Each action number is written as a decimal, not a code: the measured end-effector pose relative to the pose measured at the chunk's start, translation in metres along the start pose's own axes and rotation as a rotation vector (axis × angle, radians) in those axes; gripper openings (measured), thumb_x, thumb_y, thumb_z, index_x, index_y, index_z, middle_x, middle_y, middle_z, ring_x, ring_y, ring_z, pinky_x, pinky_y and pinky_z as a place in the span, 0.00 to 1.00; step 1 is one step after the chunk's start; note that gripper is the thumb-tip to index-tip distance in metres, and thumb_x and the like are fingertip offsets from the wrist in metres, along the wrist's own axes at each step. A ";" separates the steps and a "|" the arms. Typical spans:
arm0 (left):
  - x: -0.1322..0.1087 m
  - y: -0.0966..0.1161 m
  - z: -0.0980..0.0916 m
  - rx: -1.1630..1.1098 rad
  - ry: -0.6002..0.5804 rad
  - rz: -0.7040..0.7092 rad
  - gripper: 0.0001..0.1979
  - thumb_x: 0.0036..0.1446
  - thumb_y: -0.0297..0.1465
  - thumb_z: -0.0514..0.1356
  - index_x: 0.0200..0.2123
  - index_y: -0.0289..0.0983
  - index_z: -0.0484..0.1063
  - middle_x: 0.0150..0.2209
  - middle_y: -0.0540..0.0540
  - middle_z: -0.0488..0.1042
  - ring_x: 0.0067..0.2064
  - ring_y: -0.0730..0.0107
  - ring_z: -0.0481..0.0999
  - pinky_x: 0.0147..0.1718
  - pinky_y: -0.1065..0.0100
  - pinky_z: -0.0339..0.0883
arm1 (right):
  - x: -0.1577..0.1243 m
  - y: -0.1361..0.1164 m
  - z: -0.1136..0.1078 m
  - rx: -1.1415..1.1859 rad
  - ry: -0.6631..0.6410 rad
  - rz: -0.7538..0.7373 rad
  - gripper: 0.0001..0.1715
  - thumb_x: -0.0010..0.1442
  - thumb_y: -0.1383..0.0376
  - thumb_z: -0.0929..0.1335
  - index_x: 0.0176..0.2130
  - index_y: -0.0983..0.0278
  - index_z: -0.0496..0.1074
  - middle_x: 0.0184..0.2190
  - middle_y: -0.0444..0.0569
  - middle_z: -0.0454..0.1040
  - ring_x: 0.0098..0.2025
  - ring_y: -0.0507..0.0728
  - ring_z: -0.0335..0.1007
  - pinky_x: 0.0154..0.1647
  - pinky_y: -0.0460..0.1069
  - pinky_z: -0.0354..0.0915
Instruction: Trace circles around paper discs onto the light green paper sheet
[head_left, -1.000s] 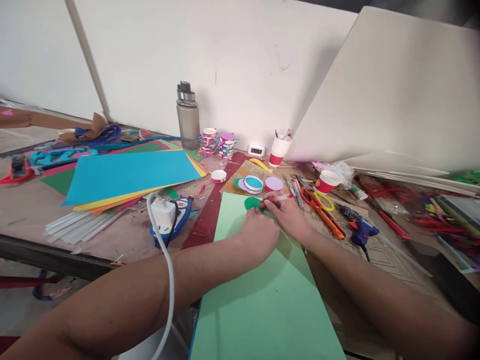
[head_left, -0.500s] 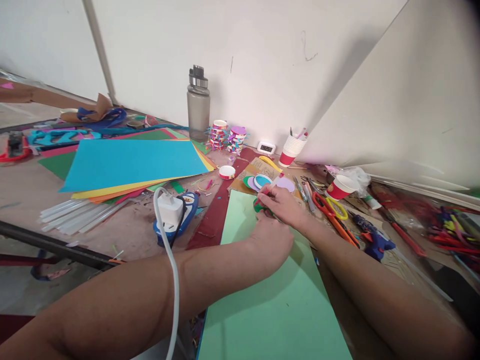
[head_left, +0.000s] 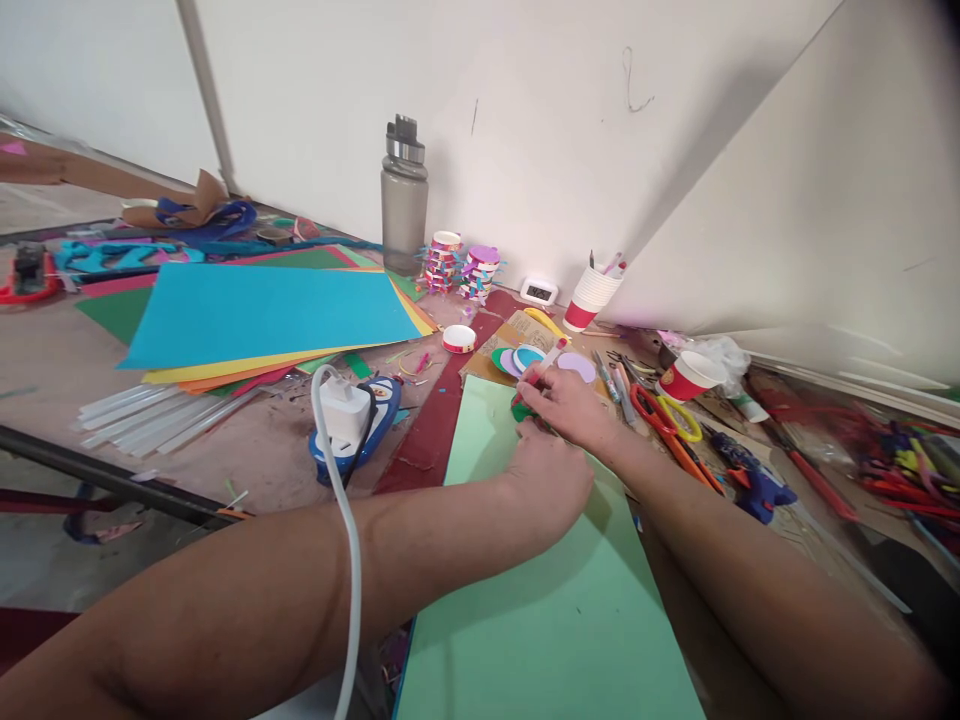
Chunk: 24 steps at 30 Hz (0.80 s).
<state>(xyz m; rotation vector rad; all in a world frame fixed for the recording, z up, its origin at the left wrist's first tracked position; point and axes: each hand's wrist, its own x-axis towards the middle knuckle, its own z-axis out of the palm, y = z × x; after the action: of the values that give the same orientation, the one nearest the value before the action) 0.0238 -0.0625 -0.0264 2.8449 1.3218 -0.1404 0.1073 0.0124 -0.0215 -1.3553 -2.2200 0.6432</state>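
Note:
My right hand (head_left: 566,402) is closed around a marker (head_left: 553,354) with a whitish barrel and a red end that points up and away. Just in front of it, my left hand (head_left: 541,452) is closed low over the light green paper (head_left: 495,600), its fingertips at a small dark green piece (head_left: 523,410). Most of that piece is hidden by the fingers, and so is the marker's tip. Beyond the hands lie a blue disc with a white rim (head_left: 528,358) and a lilac disc (head_left: 576,367), on brown cardboard (head_left: 523,328).
Scissors (head_left: 666,430), a blue glue gun (head_left: 754,480) and a paper cup (head_left: 690,375) are on the right. Coloured sheets (head_left: 270,315) and a white charger (head_left: 343,412) stand left; its cable (head_left: 352,570) hangs over my left forearm. A bottle (head_left: 405,205) stands behind.
The view has shifted slightly, so things on the table sit a little differently in frame. Both hands keep nearly the same place on the paper; the marker is still in the right hand.

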 end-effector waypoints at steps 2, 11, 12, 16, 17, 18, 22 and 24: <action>-0.001 0.000 -0.002 -0.011 -0.009 0.009 0.12 0.58 0.22 0.58 0.42 0.31 0.80 0.40 0.32 0.80 0.45 0.46 0.77 0.39 0.53 0.67 | 0.000 0.000 0.001 -0.003 0.009 0.000 0.11 0.62 0.63 0.63 0.27 0.61 0.67 0.27 0.45 0.79 0.25 0.52 0.71 0.30 0.47 0.66; -0.002 -0.001 -0.003 -0.020 0.002 0.009 0.12 0.58 0.23 0.59 0.42 0.32 0.80 0.42 0.31 0.79 0.46 0.48 0.77 0.40 0.55 0.67 | 0.003 0.002 0.003 -0.044 0.070 0.015 0.12 0.62 0.63 0.63 0.27 0.61 0.69 0.25 0.44 0.78 0.23 0.52 0.68 0.30 0.47 0.64; -0.002 0.000 -0.003 -0.021 -0.001 0.008 0.12 0.58 0.23 0.59 0.43 0.31 0.80 0.42 0.31 0.79 0.46 0.48 0.77 0.40 0.54 0.67 | 0.004 0.002 0.003 -0.042 0.079 0.021 0.12 0.62 0.63 0.63 0.27 0.61 0.69 0.25 0.44 0.78 0.23 0.52 0.68 0.30 0.47 0.64; 0.000 0.000 -0.001 -0.014 -0.016 0.007 0.12 0.59 0.23 0.58 0.44 0.30 0.79 0.43 0.30 0.79 0.47 0.46 0.77 0.42 0.52 0.68 | 0.005 0.004 0.005 -0.032 0.104 0.037 0.12 0.62 0.62 0.63 0.28 0.61 0.68 0.26 0.45 0.78 0.24 0.52 0.70 0.29 0.47 0.64; 0.001 0.000 0.000 -0.014 -0.017 0.011 0.12 0.58 0.23 0.59 0.43 0.30 0.80 0.42 0.30 0.79 0.47 0.46 0.77 0.42 0.51 0.68 | 0.006 0.005 0.005 -0.030 0.110 0.044 0.11 0.63 0.62 0.63 0.29 0.61 0.68 0.26 0.45 0.78 0.24 0.52 0.70 0.29 0.47 0.64; 0.001 0.000 0.001 -0.014 -0.014 0.014 0.12 0.58 0.23 0.59 0.43 0.30 0.80 0.41 0.30 0.79 0.46 0.46 0.78 0.42 0.51 0.68 | 0.006 0.006 0.006 -0.028 0.115 0.053 0.11 0.63 0.61 0.63 0.29 0.61 0.68 0.26 0.45 0.78 0.24 0.52 0.70 0.28 0.47 0.64; 0.000 0.000 0.002 -0.024 0.020 0.011 0.09 0.57 0.23 0.60 0.38 0.32 0.81 0.36 0.32 0.79 0.42 0.48 0.78 0.38 0.55 0.67 | 0.007 0.010 0.008 -0.001 0.143 0.083 0.11 0.62 0.60 0.63 0.30 0.61 0.68 0.23 0.44 0.76 0.23 0.52 0.69 0.28 0.47 0.64; -0.001 -0.001 0.001 -0.031 0.032 -0.001 0.09 0.57 0.22 0.60 0.37 0.31 0.81 0.35 0.32 0.79 0.41 0.49 0.78 0.38 0.56 0.67 | 0.008 0.012 0.008 0.016 0.154 0.091 0.11 0.62 0.60 0.63 0.29 0.60 0.68 0.23 0.43 0.75 0.23 0.52 0.69 0.28 0.46 0.64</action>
<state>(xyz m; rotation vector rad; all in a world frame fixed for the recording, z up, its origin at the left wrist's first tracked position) 0.0227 -0.0628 -0.0274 2.8327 1.3183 -0.0737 0.1074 0.0230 -0.0340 -1.4535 -2.0379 0.5663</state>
